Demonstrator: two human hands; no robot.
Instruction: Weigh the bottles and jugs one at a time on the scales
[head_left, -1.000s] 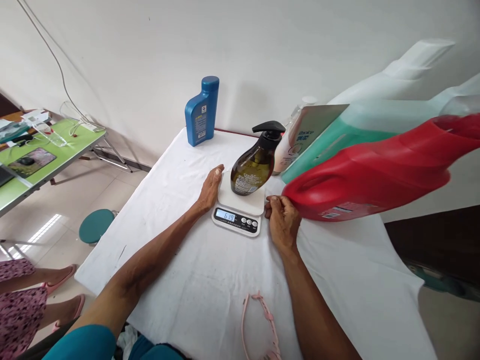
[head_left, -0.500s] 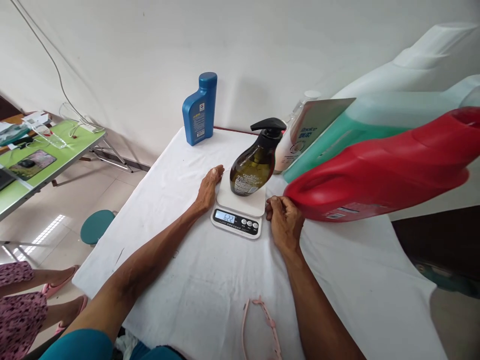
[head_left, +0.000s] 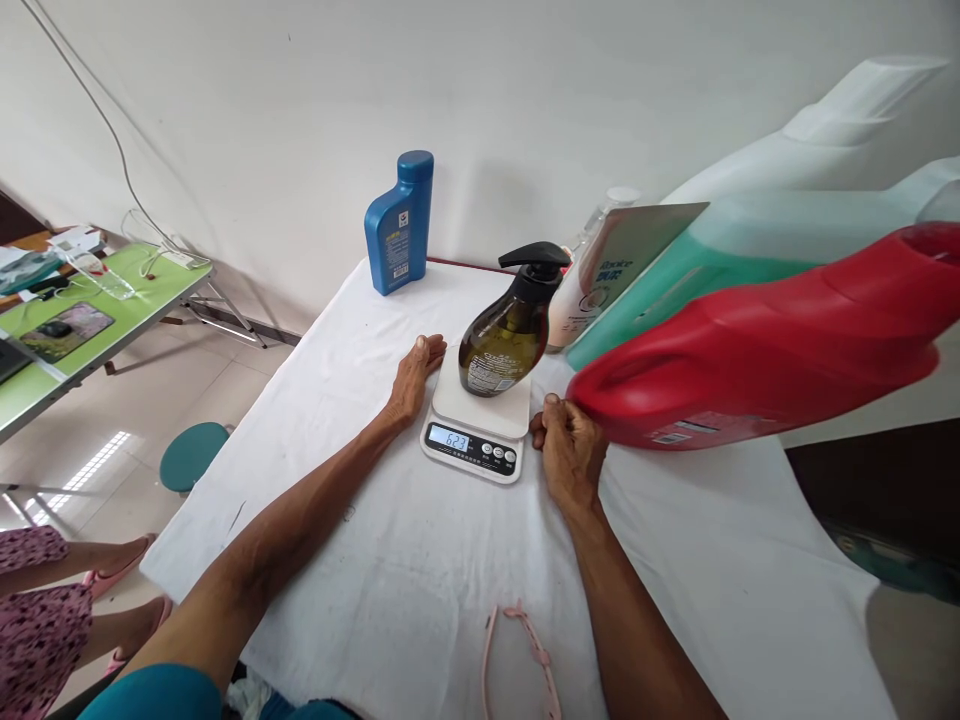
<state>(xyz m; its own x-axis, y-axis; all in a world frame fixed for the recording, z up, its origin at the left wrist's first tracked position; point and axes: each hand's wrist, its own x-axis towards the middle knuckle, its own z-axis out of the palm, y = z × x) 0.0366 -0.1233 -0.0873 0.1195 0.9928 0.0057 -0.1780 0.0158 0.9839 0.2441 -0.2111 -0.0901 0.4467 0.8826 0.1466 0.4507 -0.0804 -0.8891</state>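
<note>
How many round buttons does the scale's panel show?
3, in a row on the scale, right of its lit display: left button, middle button, right button. None appear hidden.

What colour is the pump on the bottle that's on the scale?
The pump is black, as the head view, the only one, shows.

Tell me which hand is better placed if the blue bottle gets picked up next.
Left, I'd judge. The left hand is at the left of the scale, nearer the blue bottle. The right hand is across the scale, beside the red bottle, with the pump bottle roughly between.
</note>
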